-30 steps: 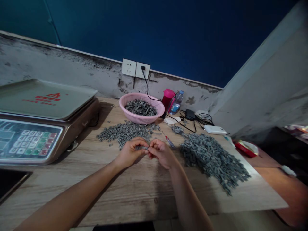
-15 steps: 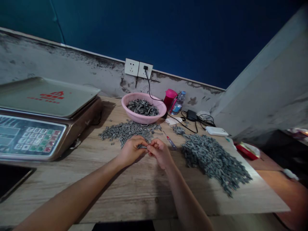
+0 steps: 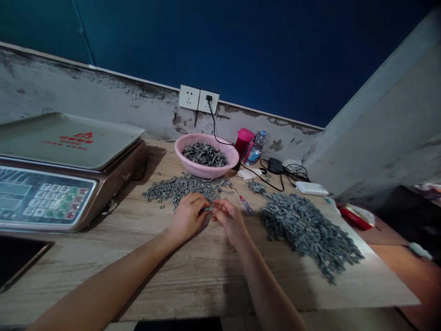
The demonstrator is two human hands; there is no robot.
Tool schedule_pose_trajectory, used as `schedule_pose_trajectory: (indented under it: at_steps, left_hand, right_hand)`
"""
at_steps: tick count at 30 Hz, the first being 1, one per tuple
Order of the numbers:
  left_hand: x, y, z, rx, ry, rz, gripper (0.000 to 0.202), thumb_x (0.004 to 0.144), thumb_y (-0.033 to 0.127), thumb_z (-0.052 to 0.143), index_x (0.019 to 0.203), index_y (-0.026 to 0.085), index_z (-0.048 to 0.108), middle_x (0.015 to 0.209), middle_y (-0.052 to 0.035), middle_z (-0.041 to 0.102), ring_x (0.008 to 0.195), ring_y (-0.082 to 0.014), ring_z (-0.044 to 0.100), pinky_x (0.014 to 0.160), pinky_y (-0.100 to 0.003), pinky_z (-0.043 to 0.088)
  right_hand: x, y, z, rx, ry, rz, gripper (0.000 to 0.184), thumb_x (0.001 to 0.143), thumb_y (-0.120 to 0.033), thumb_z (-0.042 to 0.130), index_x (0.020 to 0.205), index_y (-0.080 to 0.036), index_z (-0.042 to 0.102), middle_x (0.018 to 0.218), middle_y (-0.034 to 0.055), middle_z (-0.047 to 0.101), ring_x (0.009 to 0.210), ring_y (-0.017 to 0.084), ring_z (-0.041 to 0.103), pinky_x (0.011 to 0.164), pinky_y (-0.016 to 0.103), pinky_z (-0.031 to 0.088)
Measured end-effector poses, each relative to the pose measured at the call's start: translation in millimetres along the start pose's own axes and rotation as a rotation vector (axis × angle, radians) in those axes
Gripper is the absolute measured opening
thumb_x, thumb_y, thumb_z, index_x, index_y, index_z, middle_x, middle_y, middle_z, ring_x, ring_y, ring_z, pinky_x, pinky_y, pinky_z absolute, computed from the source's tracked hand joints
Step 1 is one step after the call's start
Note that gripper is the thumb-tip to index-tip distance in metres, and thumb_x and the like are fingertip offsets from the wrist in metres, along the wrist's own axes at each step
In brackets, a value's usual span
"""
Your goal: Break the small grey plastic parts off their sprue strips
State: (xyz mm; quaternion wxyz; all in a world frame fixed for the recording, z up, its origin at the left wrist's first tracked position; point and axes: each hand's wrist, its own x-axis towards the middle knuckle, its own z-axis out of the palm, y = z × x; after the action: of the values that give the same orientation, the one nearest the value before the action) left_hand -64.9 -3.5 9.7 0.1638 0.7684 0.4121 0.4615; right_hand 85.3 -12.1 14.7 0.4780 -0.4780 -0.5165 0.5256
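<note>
My left hand (image 3: 189, 217) and my right hand (image 3: 228, 218) meet over the wooden table (image 3: 193, 271), fingers curled in a pinch on a small grey part (image 3: 208, 209) held between them. Just beyond my hands lies a flat scatter of small grey parts (image 3: 179, 186). A larger heap of the same grey parts (image 3: 306, 230) sits to the right of my right hand. A pink basket (image 3: 206, 156) behind the scatter holds more dark grey pieces.
A weighing scale (image 3: 58, 170) with a keypad fills the left. A small red-handled tool (image 3: 245, 203) lies by the big heap. At the back stand a pink cup (image 3: 243, 140), a water bottle (image 3: 255, 147), a wall socket (image 3: 199, 99) with cable, a charger and a white device (image 3: 312, 187).
Both hands stayed together on the small part, shifting slightly away from me toward the scatter; the fingers worked a little. The view drifted slightly.
</note>
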Motion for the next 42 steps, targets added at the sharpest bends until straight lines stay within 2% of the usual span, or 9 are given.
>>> schedule_pose_trajectory:
  at_steps: [6,9,12,16,20,24,28,31,42]
  left_hand:
    - [5,1,3.6,-0.759,-0.013,-0.593,0.021,0.063,0.028,0.072,0.075,0.015,0.06,0.06,0.0015,0.055,0.052,-0.0097,0.046,0.049,-0.021,0.034]
    - [6,0,2.3,-1.032,0.005,-0.702,0.026,0.058,0.029,0.077,0.073,0.015,0.06,0.064,0.0004,0.058,0.055,-0.009,0.05,0.051,-0.02,0.038]
    - [5,1,0.5,-1.127,-0.074,-0.704,0.025,0.061,0.03,0.076,0.075,0.014,0.063,0.078,-0.0038,0.063,0.065,-0.0108,0.055,0.059,-0.022,0.044]
    - [3,3,2.2,-1.012,-0.167,-0.605,0.023,0.064,0.031,0.074,0.071,0.012,0.063,0.091,-0.0076,0.065,0.075,-0.0134,0.058,0.066,-0.024,0.045]
    - [1,2,8.2,-0.851,-0.118,-0.541,0.023,0.063,0.029,0.074,0.071,0.012,0.06,0.075,-0.0044,0.064,0.067,-0.0116,0.056,0.064,-0.023,0.044]
    - [-1,-3,12.9,-0.751,-0.024,-0.479,0.023,0.066,0.027,0.07,0.079,0.015,0.056,0.071,-0.0006,0.061,0.067,-0.0112,0.056,0.065,-0.022,0.044]
    - [-3,-5,13.6,-0.548,0.02,-0.415,0.022,0.071,0.025,0.065,0.089,0.016,0.055,0.077,-0.0013,0.061,0.072,-0.0122,0.057,0.069,-0.023,0.045]
    - [-4,-3,12.2,-0.429,0.009,-0.379,0.022,0.073,0.024,0.062,0.093,0.018,0.054,0.079,-0.0008,0.061,0.074,-0.0125,0.058,0.07,-0.024,0.045]
    - [-7,5,7.7,-0.159,-0.059,-0.239,0.016,0.076,0.013,0.057,0.091,0.02,0.055,0.079,0.0016,0.062,0.072,-0.0115,0.058,0.068,-0.021,0.042]
  right_hand:
    - [2,2,-8,-0.061,0.015,-0.138,0.014,0.076,-0.031,0.054,0.082,-0.019,0.059,0.063,-0.0011,0.056,0.058,0.013,0.054,0.058,0.025,0.045]
    - [4,2,-13,-0.115,-0.015,-0.183,0.013,0.077,-0.03,0.052,0.081,-0.02,0.059,0.061,-0.0003,0.058,0.057,0.014,0.056,0.057,0.027,0.046]
    - [7,4,-17,-0.124,-0.016,-0.166,0.011,0.075,-0.028,0.055,0.079,-0.02,0.06,0.065,0.0014,0.062,0.062,0.017,0.059,0.061,0.029,0.047]
    - [8,6,-18,-0.151,0.032,-0.168,0.009,0.069,-0.022,0.056,0.076,-0.019,0.061,0.063,0.0006,0.061,0.056,0.015,0.056,0.054,0.026,0.041]
    - [6,4,-15,-0.207,0.014,-0.188,0.007,0.069,-0.021,0.055,0.073,-0.019,0.06,0.057,-0.0024,0.054,0.048,0.011,0.045,0.046,0.023,0.031]
    - [5,3,-14,-0.24,-0.027,-0.197,0.009,0.073,-0.021,0.055,0.079,-0.02,0.061,0.064,-0.0005,0.058,0.054,0.013,0.05,0.05,0.024,0.037]
    - [4,1,-14,-0.354,0.011,-0.359,0.011,0.073,-0.018,0.056,0.082,-0.02,0.062,0.081,0.0038,0.06,0.068,0.016,0.057,0.062,0.027,0.045]
    - [3,0,-12,-0.459,0.045,-0.441,0.015,0.074,-0.016,0.056,0.086,-0.02,0.062,0.083,0.0043,0.061,0.072,0.016,0.059,0.066,0.027,0.047]
    - [2,6,-8,-0.679,0.002,-0.435,0.028,0.073,-0.011,0.048,0.099,-0.019,0.057,0.075,0.0019,0.062,0.063,0.014,0.058,0.062,0.024,0.047]
